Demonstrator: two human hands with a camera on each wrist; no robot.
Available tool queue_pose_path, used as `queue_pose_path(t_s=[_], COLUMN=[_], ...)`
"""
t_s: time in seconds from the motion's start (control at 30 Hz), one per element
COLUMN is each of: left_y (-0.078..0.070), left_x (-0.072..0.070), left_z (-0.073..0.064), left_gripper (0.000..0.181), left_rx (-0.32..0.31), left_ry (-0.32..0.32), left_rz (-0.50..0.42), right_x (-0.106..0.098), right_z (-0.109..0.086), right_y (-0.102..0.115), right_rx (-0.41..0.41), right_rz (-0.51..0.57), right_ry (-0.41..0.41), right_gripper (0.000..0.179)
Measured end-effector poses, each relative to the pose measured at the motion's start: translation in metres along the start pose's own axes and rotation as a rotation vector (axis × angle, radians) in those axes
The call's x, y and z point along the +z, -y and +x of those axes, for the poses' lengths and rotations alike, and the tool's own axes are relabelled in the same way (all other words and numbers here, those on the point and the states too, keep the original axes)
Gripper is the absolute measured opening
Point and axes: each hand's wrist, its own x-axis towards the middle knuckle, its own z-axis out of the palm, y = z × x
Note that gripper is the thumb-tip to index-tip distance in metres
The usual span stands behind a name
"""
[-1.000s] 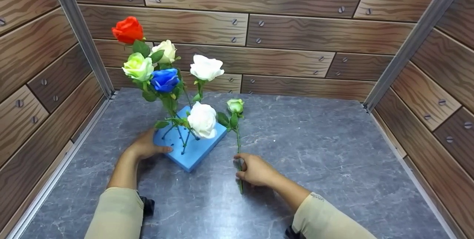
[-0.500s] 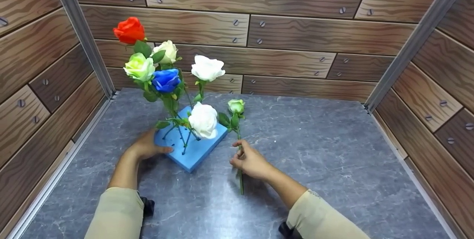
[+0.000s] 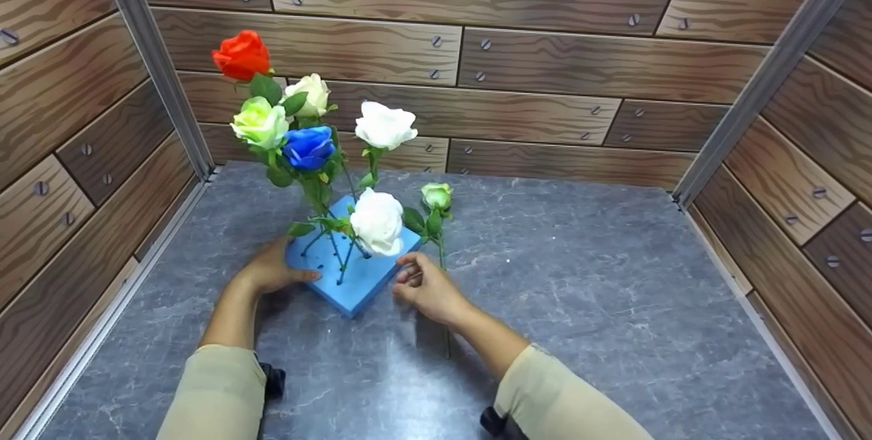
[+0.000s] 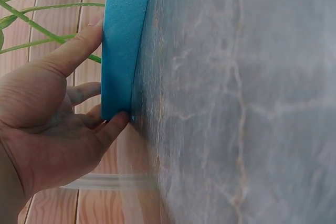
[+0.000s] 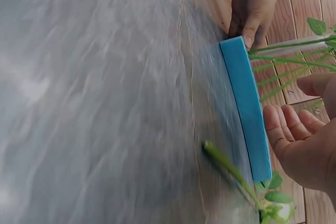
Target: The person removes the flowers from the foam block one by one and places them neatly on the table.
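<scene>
Left hand [image 3: 269, 270] set against the near-left edge of the blue foam block [image 3: 354, 266]: thumb laid on the top face, fingers hooked under the lower edge, so a curled grip on the block, plain in the left wrist view [image 4: 58, 119]. Forearm straight up from the lower frame edge, beige sleeve at the wrist.

Right hand [image 3: 426, 287] hovering just right of the block's near-right edge, palm turned toward it, fingers loosely bent and apart, nothing held; a relaxed, open grip. In the right wrist view, fingertips [image 5: 283, 124] close beside the foam [image 5: 247, 108] but whether touching cannot be told. Forearm slanting in from lower right.

Loose green rosebud stem [image 3: 439, 249] lying flat on the grey counter [image 3: 613, 304] just behind and to the right of the right grip, long axis running near to far, bud [image 3: 436, 195] pointing away from the person, cut end toward them, partly hidden under the right wrist.

Stuck upright in the block, beyond both grips: large white rose [image 3: 377, 221] low at the front, another white rose [image 3: 385, 124], blue rose [image 3: 308, 147], pale green rose [image 3: 259, 123], cream rose [image 3: 308, 94], red rose [image 3: 240, 55] tallest.
</scene>
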Motion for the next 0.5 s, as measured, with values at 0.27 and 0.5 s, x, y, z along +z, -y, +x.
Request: queue_pose_path(t_s=[0.27,0.5], left_y=[0.000,-0.001], left_x=[0.001,-0.001], left_z=[0.001,0.000], left_gripper=[0.125,0.126], left_rx=[0.002,0.014], left_ry=[0.009,0.013], left_rz=[0.001,-0.017], right_x=[0.018,0.032], right_z=[0.015,0.027], right_y=[0.004,0.008], right_rx=[0.042,0.036], right_rz=[0.081,0.153], right_ry=[-0.025,-0.029], right_gripper=[0.044,0.033])
